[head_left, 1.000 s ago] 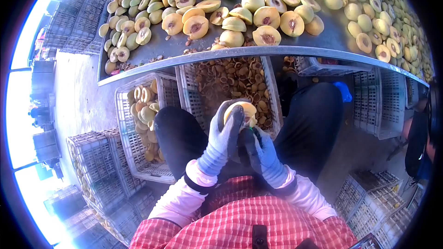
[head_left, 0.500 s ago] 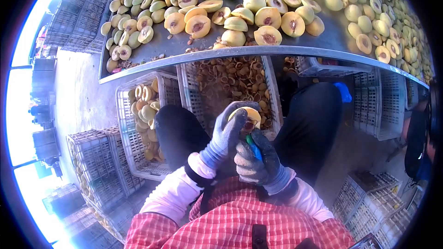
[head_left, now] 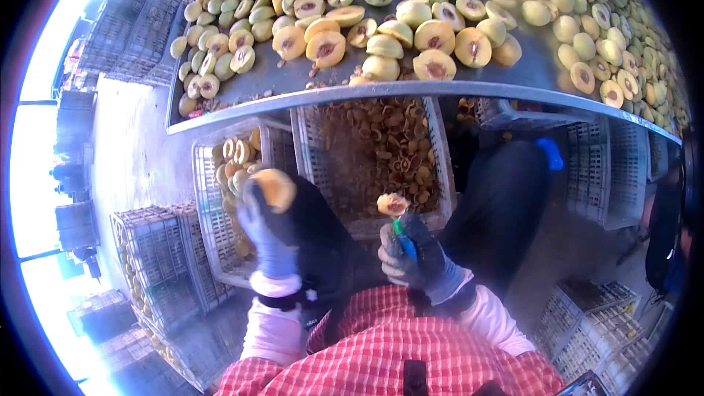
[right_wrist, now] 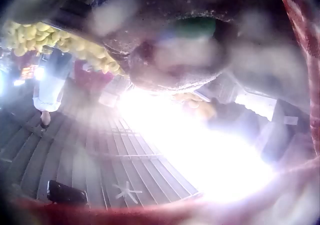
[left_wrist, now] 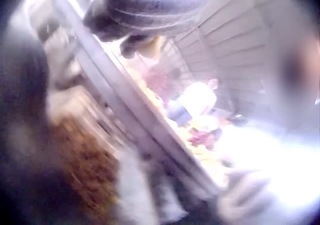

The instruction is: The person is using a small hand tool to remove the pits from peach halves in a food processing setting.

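My gloved left hand (head_left: pixel 270 235), blurred by motion, holds a yellow peach half (head_left: pixel 276 190) by its edge, beside the left crate of peach halves (head_left: pixel 238 169). In the left wrist view, a yellow bit of fruit (left_wrist: pixel 151 48) shows past the glove. The gloved right hand (head_left: pixel 425 253) grips a small tool with a green and blue handle (head_left: pixel 408 247), its fingers curled round it. At the tool's tip sits a cut-out peach core (head_left: pixel 393 204), brown in the middle; it hides the blade. The right wrist view shows the green handle end (right_wrist: pixel 195 28) among the fingers.
A metal table (head_left: pixel 513 89) with many halved peaches (head_left: pixel 434 37) stands in front, its raised edge facing me. Beneath it, between the knees, is a crate (head_left: pixel 442 147) of brown cores and scraps. Stacked crates (head_left: pixel 158 257) stand at left, more crates (head_left: pixel 587 323) at right.
The hands were together at the peach half; now they are apart. The left hand has swung left with the peach half. The core has come away on the tool in the right hand.
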The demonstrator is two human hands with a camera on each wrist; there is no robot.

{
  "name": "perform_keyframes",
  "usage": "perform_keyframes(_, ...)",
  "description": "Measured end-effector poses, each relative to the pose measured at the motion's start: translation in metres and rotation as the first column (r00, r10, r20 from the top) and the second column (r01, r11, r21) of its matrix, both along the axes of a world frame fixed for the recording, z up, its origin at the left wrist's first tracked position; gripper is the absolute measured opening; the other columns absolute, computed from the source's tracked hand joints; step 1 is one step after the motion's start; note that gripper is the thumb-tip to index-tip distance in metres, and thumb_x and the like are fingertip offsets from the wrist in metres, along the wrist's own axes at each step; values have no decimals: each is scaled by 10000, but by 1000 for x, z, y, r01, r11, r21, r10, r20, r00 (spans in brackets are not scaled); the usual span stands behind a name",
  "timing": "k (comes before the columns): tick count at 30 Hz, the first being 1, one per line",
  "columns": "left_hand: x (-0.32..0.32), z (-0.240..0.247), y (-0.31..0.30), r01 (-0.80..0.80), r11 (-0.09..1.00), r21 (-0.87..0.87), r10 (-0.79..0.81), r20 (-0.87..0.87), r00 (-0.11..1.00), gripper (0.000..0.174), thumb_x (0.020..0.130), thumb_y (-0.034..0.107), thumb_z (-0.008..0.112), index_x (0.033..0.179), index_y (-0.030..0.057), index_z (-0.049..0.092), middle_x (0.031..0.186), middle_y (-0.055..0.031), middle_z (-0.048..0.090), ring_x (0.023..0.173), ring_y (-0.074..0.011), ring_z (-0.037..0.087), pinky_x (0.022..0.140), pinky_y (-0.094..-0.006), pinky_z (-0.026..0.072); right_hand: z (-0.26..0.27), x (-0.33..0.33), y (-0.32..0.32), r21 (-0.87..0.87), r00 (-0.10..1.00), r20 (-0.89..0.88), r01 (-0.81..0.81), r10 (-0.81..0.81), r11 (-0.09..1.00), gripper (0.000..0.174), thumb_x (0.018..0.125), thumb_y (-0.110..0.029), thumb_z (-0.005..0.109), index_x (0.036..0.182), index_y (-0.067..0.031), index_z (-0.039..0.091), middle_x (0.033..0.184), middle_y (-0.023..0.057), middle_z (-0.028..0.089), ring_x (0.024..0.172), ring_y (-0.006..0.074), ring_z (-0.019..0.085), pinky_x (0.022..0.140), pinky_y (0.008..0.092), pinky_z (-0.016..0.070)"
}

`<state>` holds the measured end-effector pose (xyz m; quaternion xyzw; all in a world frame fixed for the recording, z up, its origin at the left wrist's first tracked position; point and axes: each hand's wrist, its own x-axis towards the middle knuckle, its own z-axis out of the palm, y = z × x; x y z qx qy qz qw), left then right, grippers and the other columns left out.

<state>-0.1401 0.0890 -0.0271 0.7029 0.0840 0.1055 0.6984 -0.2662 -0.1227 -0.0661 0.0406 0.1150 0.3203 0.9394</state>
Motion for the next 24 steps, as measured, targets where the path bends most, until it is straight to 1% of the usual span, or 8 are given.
perform_keyframes(2,40,-32,89,-45,738,674,-31,100,995,365,914,212,603,1200,-5,539,1081,-141,580,933,-224,588,785,-329,514,-7,0,1,57,1000,-20,-22,23,998,479,959,-540,421,895,-88,566,598,19,457,430,115,423,367,233,340)
perform_keyframes(4,69,-63,128,1,649,761,50,-45,998,441,830,151,694,1219,8,543,1128,-146,523,900,-224,577,761,-331,513,-7,3,3,53,998,-10,-64,65,997,482,962,-537,417,929,-85,582,603,9,461,429,111,418,368,227,333)
perform_keyframes(6,65,17,24,30,611,791,-79,24,997,449,790,125,743,1191,7,578,1129,-137,536,898,-205,595,755,-313,519,17,11,4,-31,997,53,-57,59,998,496,969,-524,414,934,-60,586,598,12,481,417,103,417,355,224,327)
perform_keyframes(8,90,29,-24,167,796,581,-229,34,973,371,804,155,744,1143,57,630,1008,-86,647,854,-143,628,733,-285,509,21,19,2,-95,994,68,-75,82,993,503,969,-519,420,918,-51,596,590,23,510,394,103,421,348,223,333)
perform_keyframes(13,198,16,-111,209,137,968,-135,-190,972,557,804,501,651,1173,92,566,1130,-181,614,1008,-341,625,808,-408,512,-1,21,4,-109,998,-29,-58,56,992,506,972,-513,424,864,-58,615,559,33,545,353,107,426,343,216,345)
perform_keyframes(17,253,-62,-103,555,622,553,-540,-211,815,456,757,273,771,1087,25,576,1004,-108,654,915,-210,631,771,-331,504,6,29,-4,-248,991,-130,-30,-3,968,480,975,-509,420,898,-70,598,535,18,514,364,109,427,346,227,342)
perform_keyframes(23,108,27,-123,676,737,-2,-671,-123,731,353,839,94,659,1162,3,549,1087,-82,601,994,-146,577,835,-269,489,52,48,-35,-146,942,320,153,-100,977,400,979,-455,452,923,-77,570,618,1,519,441,88,450,423,215,359)
perform_keyframes(24,78,16,-118,689,720,86,-673,-156,723,367,851,116,651,1181,-2,541,1094,-83,602,1004,-151,576,840,-271,485,47,56,-32,-431,991,14,124,-131,894,357,986,-394,474,960,-53,580,709,-8,543,554,71,480,527,201,394)
